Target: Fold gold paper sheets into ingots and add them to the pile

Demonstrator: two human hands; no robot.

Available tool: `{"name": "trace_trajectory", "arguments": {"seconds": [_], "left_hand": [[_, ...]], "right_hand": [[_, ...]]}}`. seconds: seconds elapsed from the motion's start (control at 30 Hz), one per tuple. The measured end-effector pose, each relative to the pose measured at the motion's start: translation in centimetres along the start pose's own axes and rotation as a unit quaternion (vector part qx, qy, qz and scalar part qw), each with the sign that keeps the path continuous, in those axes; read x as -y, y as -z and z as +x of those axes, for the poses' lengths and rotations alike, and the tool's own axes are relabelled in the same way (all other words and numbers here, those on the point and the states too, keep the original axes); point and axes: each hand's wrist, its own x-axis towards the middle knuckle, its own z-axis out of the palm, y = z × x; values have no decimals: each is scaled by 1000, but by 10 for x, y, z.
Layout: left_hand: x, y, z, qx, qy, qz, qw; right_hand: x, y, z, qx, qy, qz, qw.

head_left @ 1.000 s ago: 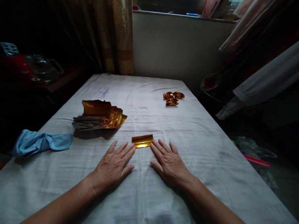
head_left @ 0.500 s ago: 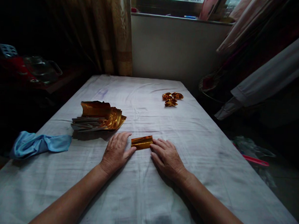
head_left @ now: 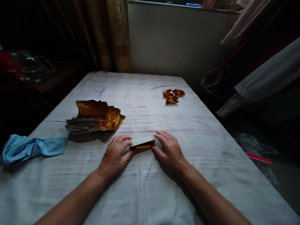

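A small folded piece of gold foil paper (head_left: pixel 144 146) lies between my hands on the white cloth, its far part lifted so that a pale underside shows. My left hand (head_left: pixel 117 152) pinches its left end between thumb and fingers. At the opposite end my right hand (head_left: pixel 168 150) has its thumb and fingertips on the paper's edge, closed lightly on it. Beyond my left hand sits a fanned stack of gold foil sheets (head_left: pixel 98 115). Three folded gold foil pieces (head_left: pixel 172 96) rest in a cluster farther off to the right.
A crumpled blue cloth (head_left: pixel 35 148) lies at the left of the table covered with white cloth (head_left: pixel 142 191). A glass jug (head_left: pixel 31 65) stands on a dark surface at the left. Hanging clothes (head_left: pixel 271 74) and a pink-handled thing (head_left: pixel 258 158) are beyond the right edge.
The gold foil paper has gone from lying flat, gold side up, to having its far part raised with the pale side showing. My fingers have curled onto its ends. The view has tilted slightly down.
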Motion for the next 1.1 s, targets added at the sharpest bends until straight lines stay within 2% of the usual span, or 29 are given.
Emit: {"name": "trace_trajectory", "arguments": {"seconds": [0.2,0.37,0.53,0.67,0.93,1.0,1.1], "left_hand": [[2,3,3,-2,0,-77,997],[1,7,5,3,50,-111,993],[0,5,4,-26,102,-177,979],[-1,4,4,-36,162,-274,947],[-9,5,6,-19,262,-476,839],[-9,4,6,-5,275,-486,830],[-8,4,4,11,275,-470,838]], "right_hand": [[0,-3,0,-15,-2,34,999],[0,-3,0,-20,-8,78,997],[9,0,0,-35,-20,148,988],[17,4,0,-52,-26,202,978],[23,6,-4,-21,-76,298,951],[23,5,-4,-16,-81,342,936],[23,4,-4,-3,-95,389,916]]}}
